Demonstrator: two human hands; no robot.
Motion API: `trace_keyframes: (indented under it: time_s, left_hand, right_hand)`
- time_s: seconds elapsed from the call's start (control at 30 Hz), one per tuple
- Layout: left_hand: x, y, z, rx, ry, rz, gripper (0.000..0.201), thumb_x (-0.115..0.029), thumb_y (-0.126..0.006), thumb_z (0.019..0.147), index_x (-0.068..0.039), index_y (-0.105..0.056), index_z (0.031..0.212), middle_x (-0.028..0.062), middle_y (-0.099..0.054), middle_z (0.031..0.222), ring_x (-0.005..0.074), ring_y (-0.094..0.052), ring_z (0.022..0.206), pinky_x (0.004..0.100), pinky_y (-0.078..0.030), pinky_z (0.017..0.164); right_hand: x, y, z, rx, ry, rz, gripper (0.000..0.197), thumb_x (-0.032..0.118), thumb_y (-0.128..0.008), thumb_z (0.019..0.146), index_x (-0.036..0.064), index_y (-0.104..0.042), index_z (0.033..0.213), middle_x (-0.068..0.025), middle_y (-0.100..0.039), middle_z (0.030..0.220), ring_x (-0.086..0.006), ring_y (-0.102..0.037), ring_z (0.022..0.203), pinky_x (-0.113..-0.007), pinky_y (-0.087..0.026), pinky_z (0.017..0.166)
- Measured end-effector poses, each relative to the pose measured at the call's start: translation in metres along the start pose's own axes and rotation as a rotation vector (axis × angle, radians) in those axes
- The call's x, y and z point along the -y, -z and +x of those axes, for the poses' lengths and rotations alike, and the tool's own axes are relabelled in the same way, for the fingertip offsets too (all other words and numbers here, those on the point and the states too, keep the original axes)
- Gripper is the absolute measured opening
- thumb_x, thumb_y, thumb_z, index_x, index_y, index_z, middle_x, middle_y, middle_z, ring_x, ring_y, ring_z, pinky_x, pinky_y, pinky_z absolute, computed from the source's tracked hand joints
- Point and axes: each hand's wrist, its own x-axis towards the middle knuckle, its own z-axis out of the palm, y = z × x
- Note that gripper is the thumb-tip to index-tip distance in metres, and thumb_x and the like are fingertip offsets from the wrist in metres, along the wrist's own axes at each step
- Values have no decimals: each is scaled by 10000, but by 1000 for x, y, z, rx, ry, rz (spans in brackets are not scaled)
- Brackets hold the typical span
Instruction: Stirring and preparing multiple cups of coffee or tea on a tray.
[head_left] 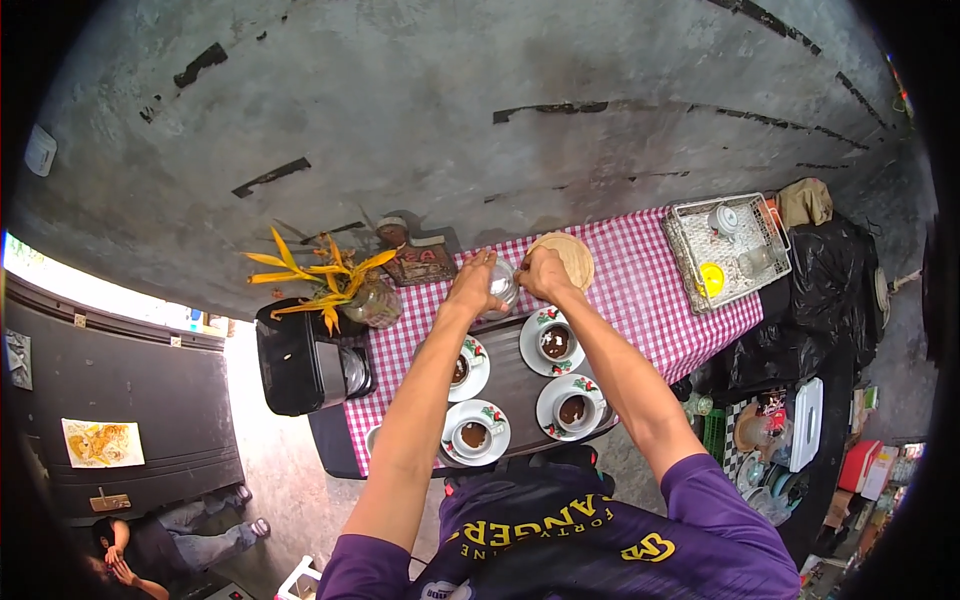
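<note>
My left hand [476, 286] is closed around the side of a clear glass container [504, 287] at the far side of the table. My right hand [542, 274] is right beside the container with its fingers pinched together; what they hold, if anything, is hidden. On a dark tray [512, 358] nearer to me stand several white cups with dark brown contents on patterned saucers. One cup [556, 342] is just below my right hand, and another [460, 370] is partly covered by my left forearm. A round tan board [572, 258] lies behind my right hand.
The table bears a pink checked cloth [630, 262]. Yellow flowers in a glass vase [372, 303], a wooden sign [420, 262] and a black bin-like container [292, 360] stand left. A white wire basket [735, 270] is right. A person [125, 570] sits lower left.
</note>
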Motion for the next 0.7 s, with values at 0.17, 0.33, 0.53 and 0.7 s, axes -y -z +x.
trace_keyframes:
  time_s: [0.17,0.33,0.53,0.7]
  left_hand:
    - [-1,2,0,12,-4,3,1119,-235,-903,486,41,-341,1413,251,-305,1476,342,-299,1384,361,-243,1156]
    - [-1,3,1,29,19,13,1118,-238,-901,496,17,-334,1426,245,-288,1487,363,-292,1383,366,-250,1153]
    - [-7,3,2,59,53,63,1122,-241,-899,505,-3,-323,1438,239,-275,1495,375,-289,1382,379,-261,1149]
    - [-7,6,0,67,45,89,1127,-246,-899,506,-19,-318,1445,230,-267,1502,382,-285,1383,389,-270,1145]
  right_hand:
    - [1,2,3,20,15,-17,301,157,-715,686,-74,-694,879,-276,-664,850,-369,-673,843,-404,-525,787]
    - [-6,-7,2,-74,122,-13,359,131,-699,702,-70,-678,998,-247,-683,860,-327,-686,815,-382,-536,772]
    - [-44,-1,4,352,-146,785,246,35,-610,853,-42,-648,1084,-141,-678,968,-178,-668,793,-294,-571,712]
    - [-53,-30,-7,256,-324,1239,221,10,-559,919,-67,-592,1124,-113,-644,979,-174,-653,799,-253,-592,717]
